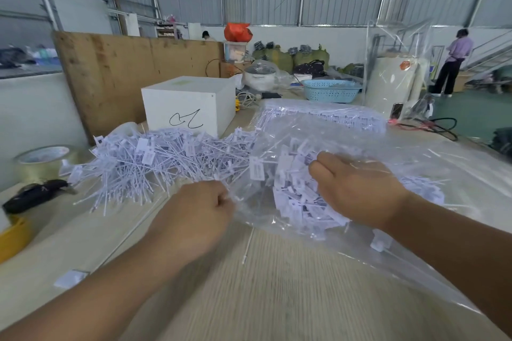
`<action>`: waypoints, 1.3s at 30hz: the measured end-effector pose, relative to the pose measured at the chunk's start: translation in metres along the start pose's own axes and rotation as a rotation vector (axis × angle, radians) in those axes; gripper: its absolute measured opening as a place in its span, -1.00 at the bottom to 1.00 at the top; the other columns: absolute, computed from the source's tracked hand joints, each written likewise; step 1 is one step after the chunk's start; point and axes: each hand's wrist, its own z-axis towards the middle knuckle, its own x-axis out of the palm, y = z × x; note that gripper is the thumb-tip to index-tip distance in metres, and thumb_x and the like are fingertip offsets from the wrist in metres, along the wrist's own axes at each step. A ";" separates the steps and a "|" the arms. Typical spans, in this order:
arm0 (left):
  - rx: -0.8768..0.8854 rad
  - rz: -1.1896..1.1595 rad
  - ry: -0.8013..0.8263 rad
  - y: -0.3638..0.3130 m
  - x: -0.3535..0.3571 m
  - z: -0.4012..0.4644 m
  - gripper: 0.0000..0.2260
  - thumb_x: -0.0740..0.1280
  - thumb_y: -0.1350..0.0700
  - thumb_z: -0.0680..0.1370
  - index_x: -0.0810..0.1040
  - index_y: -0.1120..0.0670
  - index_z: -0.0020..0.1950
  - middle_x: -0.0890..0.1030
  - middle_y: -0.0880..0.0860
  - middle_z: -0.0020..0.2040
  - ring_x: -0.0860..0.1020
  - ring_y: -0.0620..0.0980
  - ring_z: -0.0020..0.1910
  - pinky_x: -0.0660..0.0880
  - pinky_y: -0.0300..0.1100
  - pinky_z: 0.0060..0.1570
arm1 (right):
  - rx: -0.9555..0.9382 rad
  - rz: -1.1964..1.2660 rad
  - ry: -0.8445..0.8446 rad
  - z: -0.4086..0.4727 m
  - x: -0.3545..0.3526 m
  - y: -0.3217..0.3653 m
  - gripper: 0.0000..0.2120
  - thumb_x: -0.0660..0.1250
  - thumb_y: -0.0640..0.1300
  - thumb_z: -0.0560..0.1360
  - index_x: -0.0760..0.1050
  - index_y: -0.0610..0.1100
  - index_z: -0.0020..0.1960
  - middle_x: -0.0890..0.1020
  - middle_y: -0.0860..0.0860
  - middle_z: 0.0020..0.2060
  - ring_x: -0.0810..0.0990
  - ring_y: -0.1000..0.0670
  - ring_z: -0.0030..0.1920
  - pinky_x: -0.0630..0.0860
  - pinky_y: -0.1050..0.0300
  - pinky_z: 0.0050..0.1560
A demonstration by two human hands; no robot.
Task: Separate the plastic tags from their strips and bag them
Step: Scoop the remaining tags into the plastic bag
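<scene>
Left hand [198, 210] is a closed fist pinching; right hand [357, 185] lies flat, fingers bent.

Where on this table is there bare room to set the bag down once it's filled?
Bare wood lies near the front edge, between the two forearms, below the clear bag; only one loose strip crosses it. It is crowded beyond: the tag pile fills the middle, with the white box behind and the tape roll at left.
</scene>
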 end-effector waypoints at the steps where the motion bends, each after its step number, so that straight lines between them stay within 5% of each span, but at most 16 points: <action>1: -0.005 0.029 0.001 -0.001 -0.002 -0.001 -0.72 0.28 0.06 0.54 0.36 0.00 -0.37 0.42 -0.06 -0.46 0.39 -0.08 -0.47 0.26 -0.20 -0.41 | -0.001 0.017 0.006 0.000 0.000 0.001 -0.59 0.45 -0.35 0.24 0.27 -0.16 -0.10 0.51 -0.11 -0.31 0.49 -0.11 -0.50 0.18 0.18 -0.47; 3: -0.024 0.000 -0.044 -0.007 -0.006 0.000 -0.85 0.25 -0.11 0.49 0.42 -0.07 -0.20 0.52 -0.08 -0.36 0.49 -0.10 -0.39 0.36 -0.19 -0.37 | 0.001 0.050 0.024 0.001 -0.002 0.005 -0.59 0.49 -0.37 0.19 0.35 -0.19 -0.10 0.51 -0.11 -0.30 0.49 -0.12 -0.46 0.29 0.17 -0.53; 6: 0.029 0.111 -0.121 -0.021 -0.003 0.007 -0.63 0.23 -0.37 0.38 0.34 -0.14 -0.03 0.48 -0.15 -0.20 0.49 -0.11 -0.25 0.39 -0.16 -0.32 | -0.011 0.069 0.064 0.001 -0.005 0.006 -0.63 0.51 -0.41 0.14 0.49 -0.25 -0.11 0.53 -0.14 -0.28 0.50 -0.14 -0.42 0.41 0.10 -0.57; 11: 0.101 0.424 -0.177 -0.025 0.006 0.025 -0.92 0.22 0.01 0.52 0.40 -0.02 -0.13 0.57 -0.02 -0.19 0.44 0.03 -0.29 0.29 -0.20 -0.38 | -0.039 0.062 0.128 -0.004 -0.007 0.003 -0.43 0.52 -0.38 0.13 0.30 -0.16 0.01 0.53 -0.10 -0.23 0.54 -0.12 -0.35 0.37 0.12 -0.55; 16: -0.005 -0.072 -0.344 -0.001 -0.014 0.022 -0.83 0.22 0.14 0.55 0.60 -0.04 -0.07 0.65 -0.01 -0.27 0.60 0.06 -0.27 0.56 -0.02 -0.15 | -0.085 0.042 0.203 -0.011 -0.006 -0.004 -0.44 0.48 -0.41 0.10 0.32 -0.16 -0.01 0.53 -0.10 -0.22 0.53 -0.13 -0.31 0.45 0.09 -0.49; 20: 0.023 -0.195 -0.343 0.008 -0.025 -0.001 -0.78 0.12 -0.03 0.46 0.52 -0.24 -0.01 0.61 -0.13 -0.35 0.55 -0.04 -0.40 0.55 -0.06 -0.20 | -0.024 0.043 0.307 -0.009 -0.006 -0.006 -0.53 0.45 -0.41 0.10 0.47 -0.19 -0.02 0.54 -0.13 -0.18 0.53 -0.15 -0.31 0.49 0.03 -0.47; 23: 0.071 -0.106 -0.292 0.013 -0.025 -0.015 -0.79 0.17 0.02 0.50 0.49 -0.25 0.03 0.60 -0.15 -0.37 0.57 -0.03 -0.39 0.55 -0.06 -0.23 | 0.027 -0.007 0.473 -0.004 -0.002 -0.006 -0.53 0.28 -0.35 0.36 0.33 -0.11 0.23 0.42 -0.09 0.11 0.49 -0.13 0.03 0.53 -0.07 -0.11; 27: 0.065 0.129 -0.154 0.027 -0.024 -0.013 -0.80 0.23 0.13 0.56 0.59 -0.13 -0.02 0.58 -0.08 -0.37 0.60 -0.04 -0.33 0.52 -0.14 -0.23 | 0.173 0.241 0.696 0.003 0.007 -0.005 -0.56 0.08 -0.25 0.64 0.16 -0.10 0.50 0.25 -0.15 0.45 0.28 -0.17 0.41 0.25 -0.05 0.35; 30: 0.094 0.114 0.061 0.031 -0.021 -0.009 -0.85 0.20 -0.03 0.62 0.53 -0.11 -0.07 0.59 -0.06 -0.36 0.56 -0.10 -0.34 0.51 -0.14 -0.18 | 0.293 0.203 0.583 0.006 -0.001 0.000 -0.51 0.29 -0.25 0.49 0.23 0.01 0.34 0.34 -0.01 0.30 0.36 -0.11 0.27 0.33 0.06 0.12; 34: 0.063 0.061 0.208 0.029 -0.021 -0.004 -0.61 0.13 -0.39 0.45 0.45 -0.24 0.15 0.61 -0.14 -0.21 0.57 -0.21 -0.18 0.50 -0.12 -0.03 | 0.210 0.012 0.496 0.004 -0.014 0.006 -0.57 0.50 -0.27 0.29 0.49 -0.12 0.12 0.50 -0.05 -0.08 0.56 -0.09 -0.18 0.32 0.12 -0.30; 39: -0.128 0.168 0.431 0.015 -0.049 0.005 0.03 0.19 -0.69 0.01 0.08 -0.38 0.43 0.55 -0.16 0.04 0.54 -0.23 -0.12 0.42 -0.21 -0.08 | 0.110 -0.061 0.226 -0.022 -0.020 0.002 -0.65 0.52 -0.01 0.37 0.60 -0.20 0.04 0.59 -0.12 -0.12 0.60 -0.16 -0.22 0.57 -0.02 -0.18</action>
